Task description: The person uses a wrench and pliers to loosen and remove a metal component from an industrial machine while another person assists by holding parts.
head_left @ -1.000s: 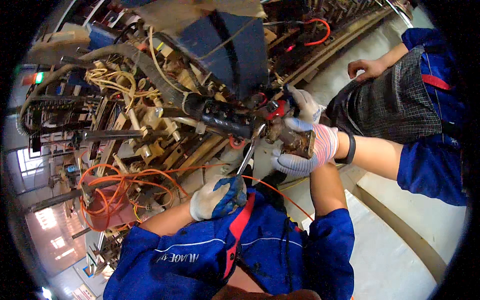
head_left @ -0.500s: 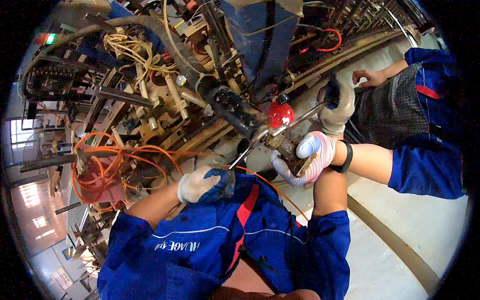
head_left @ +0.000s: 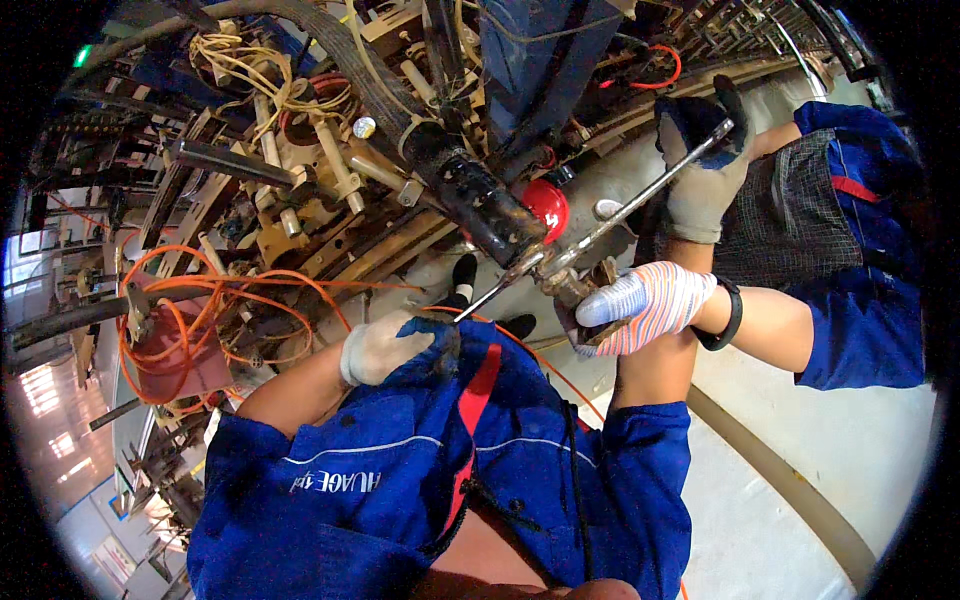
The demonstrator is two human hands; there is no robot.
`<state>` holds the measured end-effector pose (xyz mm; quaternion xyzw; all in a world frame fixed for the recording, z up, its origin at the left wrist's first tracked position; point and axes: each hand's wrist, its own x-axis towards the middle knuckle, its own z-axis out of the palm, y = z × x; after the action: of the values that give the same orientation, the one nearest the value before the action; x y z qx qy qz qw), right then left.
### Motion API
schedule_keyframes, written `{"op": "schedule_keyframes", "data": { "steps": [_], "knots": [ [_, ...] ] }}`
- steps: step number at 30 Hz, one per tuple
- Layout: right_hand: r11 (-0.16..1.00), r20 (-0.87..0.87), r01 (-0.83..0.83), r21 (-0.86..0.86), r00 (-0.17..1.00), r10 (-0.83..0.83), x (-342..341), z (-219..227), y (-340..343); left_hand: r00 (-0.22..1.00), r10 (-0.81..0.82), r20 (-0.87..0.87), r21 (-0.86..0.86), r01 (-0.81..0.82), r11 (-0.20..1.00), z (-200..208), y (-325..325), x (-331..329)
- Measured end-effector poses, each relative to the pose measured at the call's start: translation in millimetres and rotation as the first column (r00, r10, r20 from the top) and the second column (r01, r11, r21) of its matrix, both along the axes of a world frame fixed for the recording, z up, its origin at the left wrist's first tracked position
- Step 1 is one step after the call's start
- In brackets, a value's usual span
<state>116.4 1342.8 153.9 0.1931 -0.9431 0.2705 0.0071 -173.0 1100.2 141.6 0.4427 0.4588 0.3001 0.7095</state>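
A: Biggest first. Room and surface?
B: Packed with machinery (head_left: 340, 165) across the upper left. Down at right, pale floor (head_left: 870, 440). Also see blue panel (head_left: 545, 75) at top, dark checked apron (head_left: 790, 215) on a co-worker at right, loops of orange hose (head_left: 350, 284) at left. Then black pipe (head_left: 475, 195), slanting down to centre, barely shifted from half a second ago.
A: Hands. Any change?
B: Yes, in right hand (head_left: 705, 185). Closed round upper wrench (head_left: 640, 198) half a second ago; now splayed, with the handle end bared across the palm. Also blocking the co-worker's bare hand, visible earlier. In left hand (head_left: 395, 348), same as before: clenched round lower wrench (head_left: 497, 290).
A: Wrench positions?
B: Converging at the pipe's lower end, from upper right and lower left.
A: Smaller stuff?
B: In striped-gloved hand (head_left: 650, 305) of the co-worker, brown fitting (head_left: 570, 290), just beside the wrench heads. Last, red round part (head_left: 547, 210), close by the pipe end.
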Motion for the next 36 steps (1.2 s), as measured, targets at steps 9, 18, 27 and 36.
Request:
{"op": "schedule_keyframes", "data": {
  "steps": [9,18,27,36],
  "knots": [
    [0.83,0.394,0.326,-0.453,0.908,-0.141,9.8,-16.0,2.9,0.991,0.049,-0.125,0.409,0.007,0.913,-29.8,-2.0,-3.2],
    [0.896,0.583,0.363,-0.258,0.797,-0.155,15.2,-17.9,17.7,0.994,0.089,0.061,-0.061,-0.086,0.994,-6.5,0.1,4.6],
    [-0.108,0.123,0.094,-0.99,0.946,-0.299,-42.9,18.0,87.8,0.922,0.08,-0.38,0.059,-0.062,0.996,-56.5,-26.4,-3.2],
    [-0.111,-0.205,-0.248,-0.962,0.93,-0.305,-61.6,98.8,49.3,0.842,0.227,-0.489,0.165,-0.167,0.972,-1.1,-4.4,28.5]
  ]
}}
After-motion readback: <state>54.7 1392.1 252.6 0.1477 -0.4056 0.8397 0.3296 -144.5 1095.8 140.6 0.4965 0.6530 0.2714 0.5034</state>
